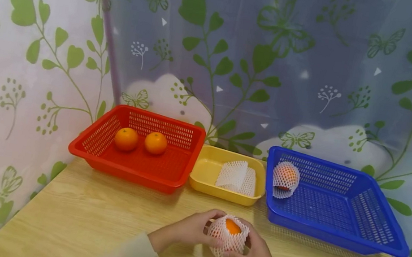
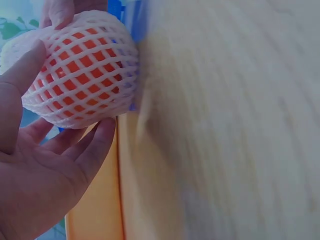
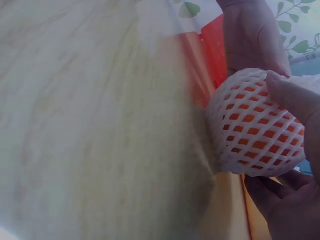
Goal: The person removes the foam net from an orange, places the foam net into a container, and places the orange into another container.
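Note:
An orange (image 1: 232, 227) in a white foam net sleeve (image 1: 226, 245) is held between both hands over the near part of the table. Its bare top shows through the sleeve's opening in the head view. The left hand (image 1: 195, 227) grips it from the left, thumb on the near side and fingers around the far side. From the right, the right hand (image 1: 259, 255) grips the same fruit, thumb also in front. Both wrist views show the stretched mesh (image 2: 82, 75) with orange peel behind it, and the fingertips of each hand (image 3: 300, 200) against the net.
A red basket (image 1: 132, 175) at the left holds two bare oranges (image 1: 126, 139). The yellow tray (image 1: 200, 186) in the middle contains white foam nets (image 1: 232, 175). At the right, a blue basket (image 1: 320, 229) holds a netted orange (image 1: 286, 178). A patterned curtain (image 1: 233, 60) hangs behind.

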Tool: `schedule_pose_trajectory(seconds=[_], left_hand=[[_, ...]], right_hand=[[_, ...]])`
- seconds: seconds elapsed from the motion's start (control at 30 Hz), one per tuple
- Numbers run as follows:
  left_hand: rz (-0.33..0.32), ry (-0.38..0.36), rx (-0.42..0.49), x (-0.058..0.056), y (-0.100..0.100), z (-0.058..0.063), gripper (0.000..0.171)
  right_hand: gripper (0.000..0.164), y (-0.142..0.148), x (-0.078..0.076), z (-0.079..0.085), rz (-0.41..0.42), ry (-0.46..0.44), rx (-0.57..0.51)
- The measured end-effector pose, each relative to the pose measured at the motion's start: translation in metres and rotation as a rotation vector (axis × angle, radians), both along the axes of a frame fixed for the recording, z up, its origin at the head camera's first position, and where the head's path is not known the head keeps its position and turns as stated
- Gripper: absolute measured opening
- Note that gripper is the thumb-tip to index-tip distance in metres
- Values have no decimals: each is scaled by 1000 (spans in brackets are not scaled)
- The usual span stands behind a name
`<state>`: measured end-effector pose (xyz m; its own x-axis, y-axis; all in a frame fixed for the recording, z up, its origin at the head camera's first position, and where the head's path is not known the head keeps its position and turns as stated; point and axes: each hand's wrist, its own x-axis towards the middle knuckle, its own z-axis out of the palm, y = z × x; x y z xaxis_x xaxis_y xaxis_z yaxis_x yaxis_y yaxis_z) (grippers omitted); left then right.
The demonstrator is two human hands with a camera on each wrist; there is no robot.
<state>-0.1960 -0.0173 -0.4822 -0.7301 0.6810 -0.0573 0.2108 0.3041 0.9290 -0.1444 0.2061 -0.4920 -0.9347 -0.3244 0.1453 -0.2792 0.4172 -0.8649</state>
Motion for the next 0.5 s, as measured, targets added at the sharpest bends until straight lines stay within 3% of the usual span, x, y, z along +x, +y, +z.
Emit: schedule_pose_trajectory(seconds=[0.17, 0.33, 0.5], left_hand=[[-2, 22, -42, 4, -2, -3, 62], [-1, 4, -30, 6, -2, -2, 61], [-2, -9, -33, 5, -1, -2, 61]], right_hand=[[78, 0, 5, -5, -12, -17, 10], [81, 1, 6, -7, -33, -71, 0], [70, 4, 8, -6, -45, -75, -45]])
